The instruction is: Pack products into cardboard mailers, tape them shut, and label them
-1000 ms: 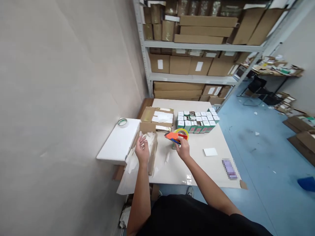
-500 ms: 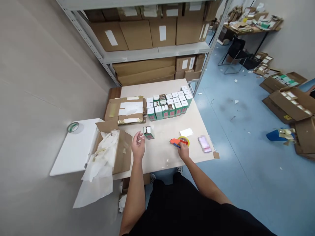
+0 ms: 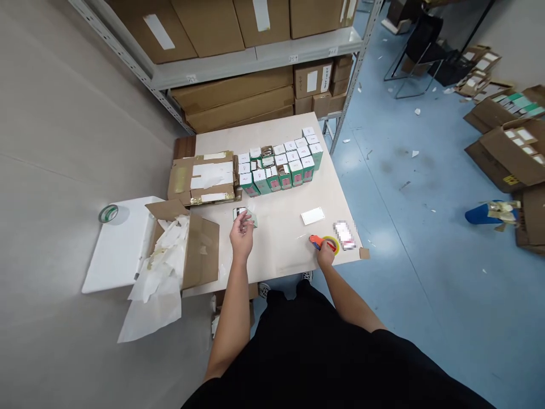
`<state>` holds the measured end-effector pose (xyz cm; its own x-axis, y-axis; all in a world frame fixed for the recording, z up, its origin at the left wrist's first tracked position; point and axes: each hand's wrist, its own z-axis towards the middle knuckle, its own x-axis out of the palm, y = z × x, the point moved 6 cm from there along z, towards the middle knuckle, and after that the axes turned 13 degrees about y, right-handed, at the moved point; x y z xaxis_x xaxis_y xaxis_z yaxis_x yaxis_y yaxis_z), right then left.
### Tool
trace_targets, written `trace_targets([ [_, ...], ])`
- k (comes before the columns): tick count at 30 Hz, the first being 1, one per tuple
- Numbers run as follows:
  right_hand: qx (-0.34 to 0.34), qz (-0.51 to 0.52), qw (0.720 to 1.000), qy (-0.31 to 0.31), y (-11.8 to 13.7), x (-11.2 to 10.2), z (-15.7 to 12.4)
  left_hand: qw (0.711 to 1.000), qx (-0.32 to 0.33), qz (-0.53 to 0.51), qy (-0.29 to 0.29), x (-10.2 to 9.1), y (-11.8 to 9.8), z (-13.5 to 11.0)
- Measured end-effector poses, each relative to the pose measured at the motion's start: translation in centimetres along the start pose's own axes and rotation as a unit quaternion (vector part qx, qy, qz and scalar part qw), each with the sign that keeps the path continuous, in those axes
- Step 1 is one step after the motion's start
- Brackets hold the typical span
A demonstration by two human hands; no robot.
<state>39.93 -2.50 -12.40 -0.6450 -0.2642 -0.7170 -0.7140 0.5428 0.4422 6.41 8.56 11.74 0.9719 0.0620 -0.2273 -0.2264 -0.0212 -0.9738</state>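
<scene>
My right hand [image 3: 326,254] grips an orange-and-blue tape dispenser [image 3: 315,240] carrying a yellow-rimmed tape roll [image 3: 336,245], low over the table's front right. At the left, my left hand [image 3: 241,237] is raised with its fingers curled together; a faint clear glint shows by the fingertips, but what they hold I cannot make out. Partly hidden behind that hand is a single small green-and-white box [image 3: 254,218]. Farther back, several similar green-and-white boxes [image 3: 272,179] stand in tight rows, some with open tops. A white card [image 3: 312,216] lies between the rows and the dispenser.
Flattened cardboard [image 3: 181,179] lies left of the rows. An open carton [image 3: 204,255] full of white wrapping stands at the table's left edge, near a green tape roll [image 3: 108,213]. A blurred-out phone-like object [image 3: 344,235] lies at right. Shelving [image 3: 255,63] with cartons rises behind.
The dispenser in my right hand has moved right, away from my left hand, and off toward the blurred object. My left hand now covers part of the single box. The view has tilted downward.
</scene>
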Motion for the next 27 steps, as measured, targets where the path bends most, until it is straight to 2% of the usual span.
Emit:
trace_targets([
  [3, 0.046, -0.028, 0.997, 0.047, 0.2, -0.2, 0.7, 1.0, 0.009, -0.009, 0.016, 1.1, -0.9, 0.8],
  [10, 0.078, -0.051, 0.99, 0.107, 1.4, -1.3, 1.2, 0.999, 0.021, -0.014, 0.031, 2.3, -2.6, 1.0],
  [12, 0.096, -0.054, 0.984, 0.138, 2.1, -1.9, 1.3, 0.999, 0.019, -0.01, 0.04, 2.4, -2.8, 0.9],
  [14, 0.077, -0.048, 0.985, 0.144, 3.6, -3.1, 1.4, 0.999, 0.018, -0.006, 0.035, 2.1, -2.8, 0.8],
  [18, -0.057, -0.017, 0.996, 0.064, 9.9, -6.9, 1.7, 1.0, 0.011, 0.001, 0.014, 1.0, -2.8, 1.0],
  [21, -0.162, 0.017, 0.987, 0.01, 16.1, -8.8, 1.3, 1.0, 0.012, 0.005, 0.019, -0.3, -3.1, 1.4],
  [24, -0.308, 0.051, 0.95, -0.025, 23.3, -9.1, 0.1, 0.999, 0.02, 0.024, 0.014, -2.8, -3.6, 2.0],
  [27, -0.418, 0.079, 0.904, -0.033, 30.0, -8.0, -1.5, 0.999, 0.015, 0.051, -0.002, -6.5, -3.7, 3.1],
])
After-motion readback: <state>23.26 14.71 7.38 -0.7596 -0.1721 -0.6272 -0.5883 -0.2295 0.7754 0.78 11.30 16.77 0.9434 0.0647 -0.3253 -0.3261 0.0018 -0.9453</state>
